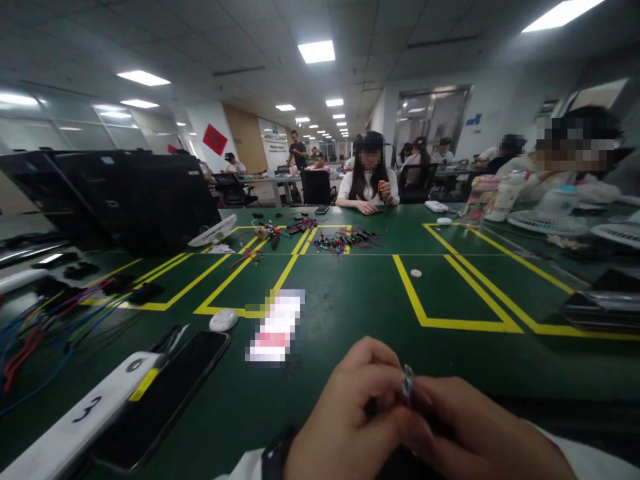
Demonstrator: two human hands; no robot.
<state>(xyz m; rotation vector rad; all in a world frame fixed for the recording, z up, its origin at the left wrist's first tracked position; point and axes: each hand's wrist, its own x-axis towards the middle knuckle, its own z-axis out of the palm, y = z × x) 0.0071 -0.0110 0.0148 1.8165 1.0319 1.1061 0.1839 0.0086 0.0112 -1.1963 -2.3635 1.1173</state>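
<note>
While both hands meet at the bottom edge of the view, a small shiny metal piece (pixel 407 383) stands up between them, just above the green bench (pixel 360 300). Left hand (pixel 345 417): fingers curled, thumb and forefinger pinched on the metal piece from the left. Right hand (pixel 475 433): fingertips closed on the same piece from the right, knuckles touching the left hand. Both grips clenched on it. A dark strap shows at the left wrist; white sleeve at the right.

On the bench, left of the hands: a black smartphone (pixel 165 397) lying flat, screen dark, beside a long white strip marked with the number 3 (pixel 85 417). A small white oval puck (pixel 223 320) sits just beyond the phone, near the yellow tape lines (pixel 450 300). A blurred white-and-pink card (pixel 277 327) lies ahead of the hands.

Far left: loose bundle of red and blue wires (pixel 35 333). Farther out: a heap of short coloured wires (pixel 345 239), well apart from the hands. A small white disc (pixel 415 273) lies inside a taped box.

Across the bench a person in a white top (pixel 369 187) sits holding something orange. Other people sit at the right and behind. Black open cases (pixel 125 197) stand at left.
</note>
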